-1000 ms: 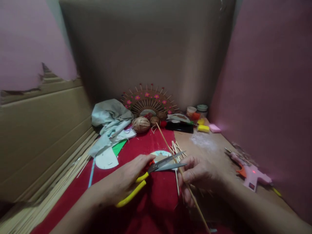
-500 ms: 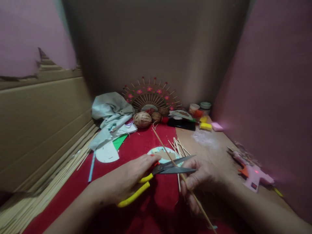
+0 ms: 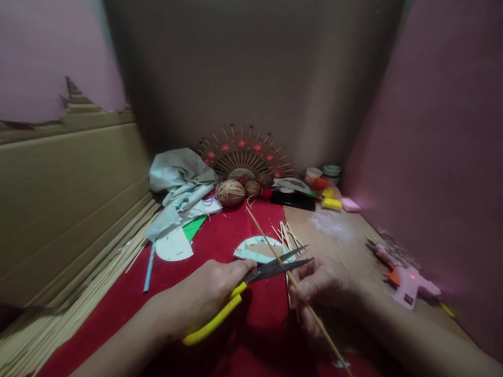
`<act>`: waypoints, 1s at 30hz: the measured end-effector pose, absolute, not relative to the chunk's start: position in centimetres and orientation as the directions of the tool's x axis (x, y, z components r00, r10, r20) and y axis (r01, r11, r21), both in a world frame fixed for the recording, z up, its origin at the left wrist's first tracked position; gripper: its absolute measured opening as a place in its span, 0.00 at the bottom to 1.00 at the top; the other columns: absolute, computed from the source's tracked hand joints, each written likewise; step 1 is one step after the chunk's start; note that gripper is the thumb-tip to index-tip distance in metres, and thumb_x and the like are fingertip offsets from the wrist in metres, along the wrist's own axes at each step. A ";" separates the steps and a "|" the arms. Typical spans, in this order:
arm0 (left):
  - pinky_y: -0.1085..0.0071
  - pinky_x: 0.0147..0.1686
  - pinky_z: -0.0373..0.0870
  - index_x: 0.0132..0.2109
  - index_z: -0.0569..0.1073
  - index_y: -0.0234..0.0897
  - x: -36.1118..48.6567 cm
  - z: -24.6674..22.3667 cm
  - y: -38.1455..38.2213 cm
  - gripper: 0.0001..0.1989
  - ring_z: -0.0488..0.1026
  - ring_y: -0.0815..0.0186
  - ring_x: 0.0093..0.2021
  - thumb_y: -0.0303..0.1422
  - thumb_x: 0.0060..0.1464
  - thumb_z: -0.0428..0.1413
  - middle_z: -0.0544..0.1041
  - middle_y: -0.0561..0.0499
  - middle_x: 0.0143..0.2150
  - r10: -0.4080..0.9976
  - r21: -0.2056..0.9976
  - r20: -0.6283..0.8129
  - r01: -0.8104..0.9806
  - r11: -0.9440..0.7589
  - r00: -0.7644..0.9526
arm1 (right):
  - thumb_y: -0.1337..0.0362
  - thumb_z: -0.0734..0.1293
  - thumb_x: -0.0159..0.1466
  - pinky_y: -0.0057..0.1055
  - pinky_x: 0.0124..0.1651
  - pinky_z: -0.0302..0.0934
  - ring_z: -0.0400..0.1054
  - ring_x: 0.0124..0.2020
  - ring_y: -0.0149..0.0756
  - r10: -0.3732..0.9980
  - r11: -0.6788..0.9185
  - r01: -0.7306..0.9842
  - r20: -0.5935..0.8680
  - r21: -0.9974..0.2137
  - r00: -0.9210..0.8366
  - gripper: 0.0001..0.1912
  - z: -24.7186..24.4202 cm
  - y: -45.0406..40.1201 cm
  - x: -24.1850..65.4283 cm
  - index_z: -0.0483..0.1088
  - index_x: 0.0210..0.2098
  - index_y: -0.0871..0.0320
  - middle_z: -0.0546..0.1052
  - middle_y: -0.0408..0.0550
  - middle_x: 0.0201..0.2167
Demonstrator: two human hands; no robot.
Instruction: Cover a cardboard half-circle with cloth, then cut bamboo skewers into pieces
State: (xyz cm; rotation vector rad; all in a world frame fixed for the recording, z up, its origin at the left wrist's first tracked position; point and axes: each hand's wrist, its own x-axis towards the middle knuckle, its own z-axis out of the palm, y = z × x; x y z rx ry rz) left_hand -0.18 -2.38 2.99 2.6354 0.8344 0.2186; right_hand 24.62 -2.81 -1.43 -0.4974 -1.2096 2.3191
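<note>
My left hand (image 3: 212, 293) is closed on yellow-handled scissors (image 3: 271, 269), whose dark blades point right and stand partly apart. A long thin bamboo stick (image 3: 263, 233) slants between the blades. Lower down on the same stick, my right hand (image 3: 320, 283) pinches it between thumb and fingers; its lower end runs toward the bottom edge. Behind the blades lie several short cut sticks (image 3: 288, 235) in a loose pile. An oval paper-edged cardboard piece (image 3: 251, 247) rests on the red cloth, partly covered by the stick and blades.
A pink glue gun (image 3: 412, 283) with a red light lies at right. Long sticks (image 3: 90, 298) line the left side by cardboard (image 3: 70, 199). At the back are a decorated fan (image 3: 241, 149), twine balls (image 3: 230, 192), a crumpled cloth (image 3: 181, 170) and a black phone-like slab (image 3: 293, 200).
The scissors have tilted, with their tips a little higher and the handles lower. My left hand has shifted slightly down, uncovering more of the oval piece. The stick stays between the blades.
</note>
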 end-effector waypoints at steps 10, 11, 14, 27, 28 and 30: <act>0.74 0.32 0.63 0.49 0.66 0.38 -0.8 2.2 -2.0 0.14 0.69 0.67 0.32 0.25 0.56 0.47 0.74 0.51 0.36 0.612 0.470 0.012 0.536 -0.701 0.791 | 0.61 0.70 0.53 0.25 0.15 0.65 0.71 0.14 0.36 0.600 -0.499 -0.249 -0.124 -0.830 -0.790 0.12 -2.0 -2.3 24.5 0.74 0.29 0.67 0.78 0.54 0.18; 0.74 0.32 0.62 0.48 0.66 0.39 -1.0 2.1 -1.8 0.13 0.68 0.68 0.31 0.25 0.55 0.47 0.73 0.52 0.35 0.621 0.492 0.013 0.535 -0.686 0.784 | 0.60 0.70 0.53 0.25 0.15 0.64 0.71 0.14 0.35 0.632 -0.491 -0.258 -0.137 -0.832 -0.762 0.12 -1.7 -2.3 24.6 0.74 0.29 0.66 0.77 0.53 0.18; 0.76 0.28 0.59 0.43 0.65 0.39 -1.7 2.0 -1.1 0.09 0.61 0.71 0.26 0.25 0.54 0.46 0.68 0.56 0.30 0.643 0.577 0.028 0.513 -0.636 0.765 | 0.61 0.72 0.52 0.22 0.16 0.63 0.69 0.13 0.32 0.780 -0.408 -0.293 -0.163 -0.865 -0.605 0.11 -0.4 -1.7 25.2 0.72 0.27 0.64 0.76 0.48 0.15; 0.78 0.23 0.55 0.35 0.62 0.37 -2.6 1.4 0.2 0.08 0.58 0.73 0.23 0.21 0.46 0.47 0.64 0.57 0.25 0.684 0.613 0.110 0.493 -0.617 0.721 | 0.60 0.68 0.56 0.26 0.20 0.58 0.64 0.17 0.29 1.000 0.015 0.365 0.013 -0.931 -0.009 0.12 2.0 2.6 25.8 0.67 0.21 0.60 0.71 0.46 0.17; 0.78 0.23 0.55 0.34 0.61 0.37 -2.6 1.3 0.3 0.08 0.58 0.73 0.23 0.21 0.46 0.47 0.64 0.57 0.25 0.688 0.605 0.114 0.500 -0.620 0.716 | 0.61 0.68 0.56 0.26 0.22 0.58 0.64 0.19 0.30 0.998 0.052 0.386 0.061 -0.921 0.010 0.10 2.1 2.5 25.7 0.69 0.22 0.60 0.72 0.46 0.19; 0.78 0.23 0.55 0.34 0.61 0.37 -2.6 1.2 0.3 0.10 0.59 0.72 0.23 0.21 0.43 0.47 0.65 0.57 0.25 0.694 0.565 0.115 0.528 -0.634 0.711 | 0.63 0.67 0.56 0.26 0.27 0.58 0.65 0.25 0.31 0.987 0.133 0.426 0.160 -0.895 0.026 0.07 2.6 1.6 25.1 0.71 0.24 0.59 0.73 0.47 0.24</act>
